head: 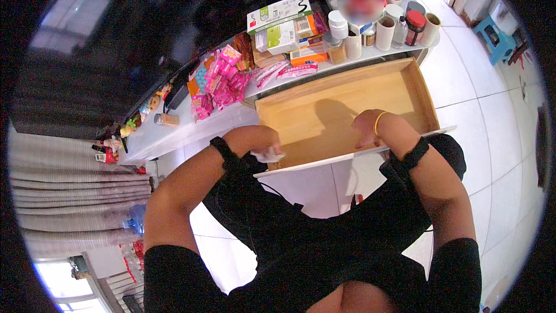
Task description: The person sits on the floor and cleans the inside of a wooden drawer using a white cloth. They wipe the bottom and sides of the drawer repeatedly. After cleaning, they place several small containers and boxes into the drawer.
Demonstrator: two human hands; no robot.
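A light wooden drawer (299, 113) is pulled out of a white cabinet in front of me. My left hand (260, 139) is at the drawer's near left corner, closed on a crumpled white cloth or tissue (270, 155). My right hand (367, 128) reaches over the drawer's front edge near its right part, fingers bent down; a yellow band circles its wrist. Whether it grips the front panel cannot be told. Shadows of my head and arm fall on the drawer's bottom.
On the cabinet top (182, 128) lie pink packets (221, 80), cartons (280, 13), a spice jar (166, 119), toy figures and, at right, jars with several cardboard tubes (385, 33). A dark screen stands behind. A blue stool (495, 39) is at far right.
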